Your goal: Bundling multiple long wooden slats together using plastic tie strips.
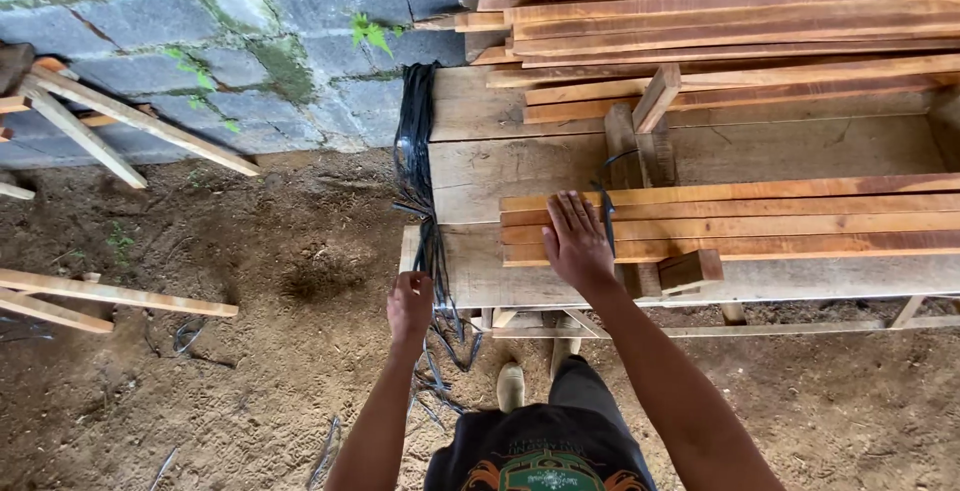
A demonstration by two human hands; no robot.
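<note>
On the workbench (pixel 480 271), 4 wooden slats (pixel 760 221) under right hand (pixel 577 243), left hand (pixel 410 308) gripping black straps (pixel 415 151)

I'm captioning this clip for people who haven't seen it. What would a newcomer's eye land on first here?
Probably the reddish wooden slats stacked on a plank workbench at right, with the right hand pressed flat on their near end. Next, the bundle of black straps draped over the bench's left end, where the left hand grips them below the edge. Behind lies a mossy stone wall.
</note>
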